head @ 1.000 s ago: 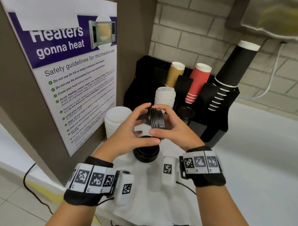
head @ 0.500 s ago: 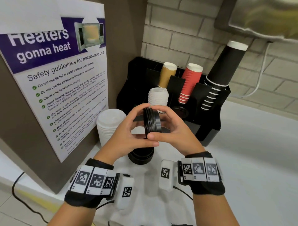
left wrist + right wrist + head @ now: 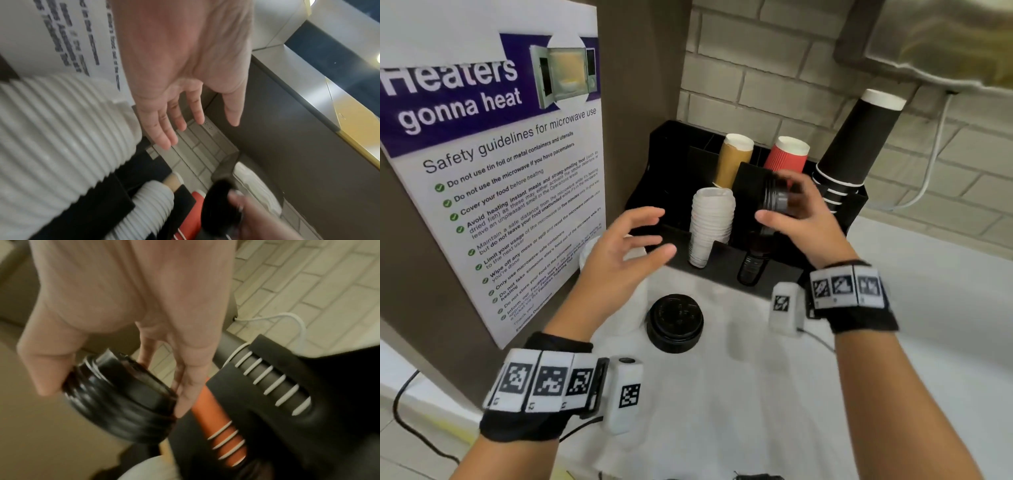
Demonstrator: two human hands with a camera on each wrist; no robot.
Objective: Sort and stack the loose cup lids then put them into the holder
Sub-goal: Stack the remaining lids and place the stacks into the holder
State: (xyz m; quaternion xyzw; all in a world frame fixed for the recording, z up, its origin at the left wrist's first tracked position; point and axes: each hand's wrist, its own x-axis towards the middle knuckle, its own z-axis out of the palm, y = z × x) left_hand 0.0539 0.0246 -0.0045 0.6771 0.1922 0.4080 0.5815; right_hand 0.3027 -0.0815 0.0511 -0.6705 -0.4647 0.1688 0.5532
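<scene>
One hand now carries the black lids (image 3: 775, 198): right hand (image 3: 796, 222) grips them over the holder (image 3: 722, 270), left hand (image 3: 619, 253) let go, open

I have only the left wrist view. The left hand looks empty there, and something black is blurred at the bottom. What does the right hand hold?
Observer: The right hand grips a short stack of black lids between thumb and fingers.
Operator: Are other black lids left outside the holder?
Observer: Yes. The head view shows a second black stack standing on the counter, in front of the holder.
Operator: Where is the slot for them?
Observer: Directly below the held stack in the head view, a front slot of the holder already contains stored lids, dark ones.
</scene>
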